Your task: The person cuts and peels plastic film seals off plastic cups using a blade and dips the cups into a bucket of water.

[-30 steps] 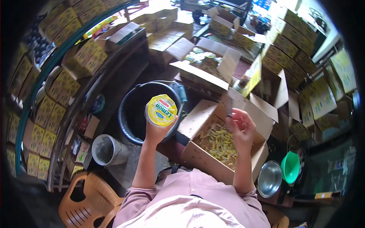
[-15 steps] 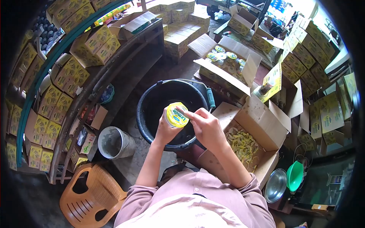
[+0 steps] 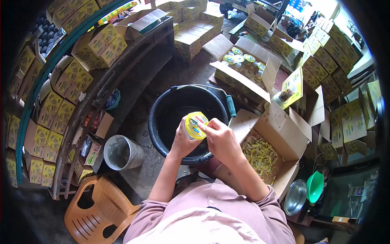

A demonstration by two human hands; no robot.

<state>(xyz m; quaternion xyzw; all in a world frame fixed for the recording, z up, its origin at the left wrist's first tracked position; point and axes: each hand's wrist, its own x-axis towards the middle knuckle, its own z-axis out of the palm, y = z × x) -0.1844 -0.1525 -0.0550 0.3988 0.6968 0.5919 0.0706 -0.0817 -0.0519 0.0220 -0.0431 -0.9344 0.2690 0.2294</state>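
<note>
On my feed the left hand wraps a yellow-topped cup, mid-frame before the black bucket; the right hand bends its fingers at the top (whether they pinch anything, I cannot tell). I'd hold the side grip firm, the pressure light.

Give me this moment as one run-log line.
left hand: holding yellow-topped cup | right hand: at its top | nearby: black bucket, open carton

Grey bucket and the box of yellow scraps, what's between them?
In the head view, the black bucket, with the left hand, right hand and yellow-topped cup seen over it.
</note>
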